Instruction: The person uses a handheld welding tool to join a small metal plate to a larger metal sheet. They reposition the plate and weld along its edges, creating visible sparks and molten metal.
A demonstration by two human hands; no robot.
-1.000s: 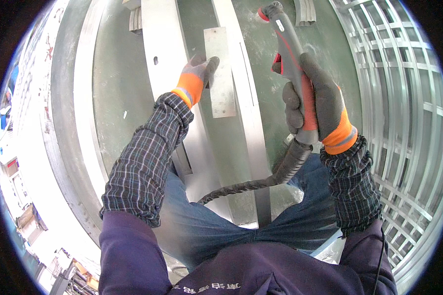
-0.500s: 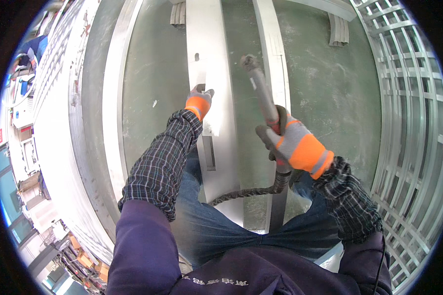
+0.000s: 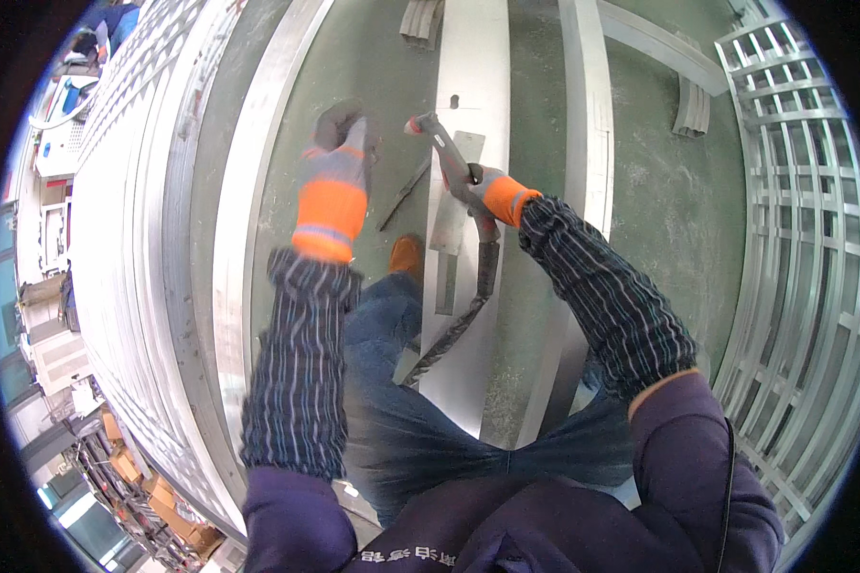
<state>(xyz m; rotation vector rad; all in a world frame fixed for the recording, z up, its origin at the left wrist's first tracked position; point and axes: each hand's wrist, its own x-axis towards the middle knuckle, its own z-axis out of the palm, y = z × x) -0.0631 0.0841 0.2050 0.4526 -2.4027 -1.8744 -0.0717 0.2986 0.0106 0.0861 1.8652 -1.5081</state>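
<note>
In my right hand (image 3: 497, 194), gloved in grey and orange, is a welding torch (image 3: 453, 164) with a curved head. Its neck slants up and left over the white metal beam (image 3: 474, 86). The dark wrapped cable (image 3: 488, 272) runs from the torch down toward my legs. Under the torch a flat metal plate (image 3: 446, 227) lies on the beam. My left hand (image 3: 337, 162), in a matching glove, is raised left of the beam above the floor. Its fingers look bent, but motion smears them, and whether they hold anything is hidden.
Long metal profiles (image 3: 588, 105) (image 3: 258, 124) run along both sides of the beam. A thin dark strip (image 3: 403, 198) lies left of it. Ribbed metal pieces (image 3: 693, 107) sit near a crossbar. A metal grating (image 3: 793, 239) stands at right; another person (image 3: 115, 24) is far left.
My left hand has left the beam and moved up and left. My right hand has brought the torch left, over the beam and plate. The view has shifted somewhat.
</note>
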